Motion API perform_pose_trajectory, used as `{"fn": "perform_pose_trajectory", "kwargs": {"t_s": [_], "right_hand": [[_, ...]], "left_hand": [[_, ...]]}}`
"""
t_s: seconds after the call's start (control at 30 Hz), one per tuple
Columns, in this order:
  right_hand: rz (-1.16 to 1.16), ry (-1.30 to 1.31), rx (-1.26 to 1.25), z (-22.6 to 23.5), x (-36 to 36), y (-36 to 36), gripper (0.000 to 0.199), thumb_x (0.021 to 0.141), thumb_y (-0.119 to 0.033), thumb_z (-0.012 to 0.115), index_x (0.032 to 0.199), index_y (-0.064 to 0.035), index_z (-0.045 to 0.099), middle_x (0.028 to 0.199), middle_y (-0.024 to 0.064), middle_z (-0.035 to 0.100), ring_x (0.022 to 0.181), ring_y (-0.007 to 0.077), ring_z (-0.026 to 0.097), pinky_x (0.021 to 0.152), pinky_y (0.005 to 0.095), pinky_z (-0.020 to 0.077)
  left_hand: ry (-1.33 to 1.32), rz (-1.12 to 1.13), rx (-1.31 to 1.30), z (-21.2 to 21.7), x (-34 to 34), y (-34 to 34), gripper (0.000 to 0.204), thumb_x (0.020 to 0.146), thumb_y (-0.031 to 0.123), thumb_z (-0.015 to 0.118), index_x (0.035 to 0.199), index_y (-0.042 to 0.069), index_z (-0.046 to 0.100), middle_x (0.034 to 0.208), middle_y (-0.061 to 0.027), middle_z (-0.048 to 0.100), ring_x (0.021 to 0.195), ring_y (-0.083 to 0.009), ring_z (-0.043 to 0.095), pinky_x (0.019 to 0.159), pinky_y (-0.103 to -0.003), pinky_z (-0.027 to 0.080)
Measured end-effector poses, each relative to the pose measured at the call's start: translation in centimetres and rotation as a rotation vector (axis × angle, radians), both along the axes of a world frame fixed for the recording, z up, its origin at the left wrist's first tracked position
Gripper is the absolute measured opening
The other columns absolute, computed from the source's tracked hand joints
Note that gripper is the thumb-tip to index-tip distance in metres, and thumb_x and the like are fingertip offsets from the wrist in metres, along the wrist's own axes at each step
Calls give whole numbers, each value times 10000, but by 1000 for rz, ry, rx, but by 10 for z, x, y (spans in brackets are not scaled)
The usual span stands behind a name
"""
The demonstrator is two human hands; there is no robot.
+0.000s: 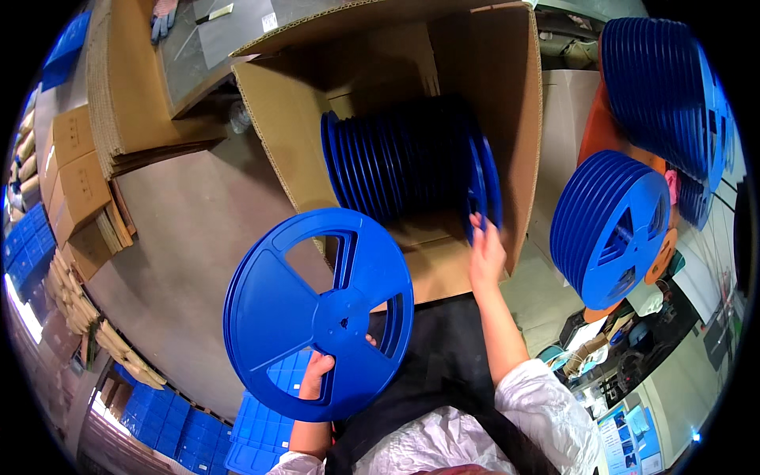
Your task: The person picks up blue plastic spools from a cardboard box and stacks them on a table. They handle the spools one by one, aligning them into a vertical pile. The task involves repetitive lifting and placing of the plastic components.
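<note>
A large blue plastic reel (265, 277) with cut-out windows faces me at the lower middle. My left hand (318, 374) grips it, the thumb showing through one window and a fingertip through another. A second rim shows behind its edge. An upright cardboard box (281, 131) stands open in front of me, holding a row of blue reels (388, 170) set on edge. My right hand (487, 257) is at the box's near right side, its fingers closed on the rim of a blue reel (490, 178) at the row's right end. That hand is slightly blurred.
Stacks of blue reels (609, 229) stand on the right, beside orange reels (660, 255). Flattened cardboard (127, 87) leans at the upper left, near a metal table (210, 59) with a glove on it. Closed cartons (79, 170) and blue crates (154, 416) line the left.
</note>
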State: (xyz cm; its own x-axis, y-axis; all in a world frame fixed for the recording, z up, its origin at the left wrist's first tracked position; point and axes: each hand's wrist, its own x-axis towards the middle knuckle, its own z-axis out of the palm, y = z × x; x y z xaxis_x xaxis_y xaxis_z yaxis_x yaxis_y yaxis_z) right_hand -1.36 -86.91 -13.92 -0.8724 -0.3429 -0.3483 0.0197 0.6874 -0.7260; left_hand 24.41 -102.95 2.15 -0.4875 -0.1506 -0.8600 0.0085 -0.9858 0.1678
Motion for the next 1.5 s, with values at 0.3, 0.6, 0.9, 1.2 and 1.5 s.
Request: {"fn": "perform_pose_trajectory", "kwargs": {"t_s": [0.3,0.6,0.9,1.2,1.5], "right_hand": [[-265,-16,-572,118,-8,-23,327,1011,-228,436,1216,26,466,821,42,529,679,134,531,651,279,465],[-248,-355,-799,79,18,-158,260,1021,-197,421,1209,-34,498,813,3,532,653,72,476,608,205,410],[-279,-295,-434,7,6,-133,248,1026,-180,387,1162,-28,527,709,-20,507,548,47,432,512,195,383],[-320,-228,-413,35,16,-101,260,1026,-178,379,1179,-19,517,724,-7,492,561,59,436,511,212,387],[-459,-352,-675,70,12,-96,277,1013,-239,448,1184,-33,518,743,11,509,543,81,430,484,225,372]], "left_hand": [[-96,26,15,31,11,-10,794,711,354,751,1349,18,419,1193,-195,584,1122,-333,574,954,-467,484],[-119,9,-4,42,25,-15,798,709,364,741,1346,7,418,1180,-208,584,1113,-351,575,952,-470,484],[-113,43,7,44,28,-18,764,735,343,717,1349,8,408,1168,-216,586,1090,-340,586,922,-454,502],[-123,15,-6,41,35,-19,778,730,355,724,1351,8,409,1159,-226,591,1070,-344,601,903,-456,516],[-119,23,34,43,40,-20,779,730,356,724,1353,7,413,1164,-229,592,1067,-348,604,909,-461,513]]}}
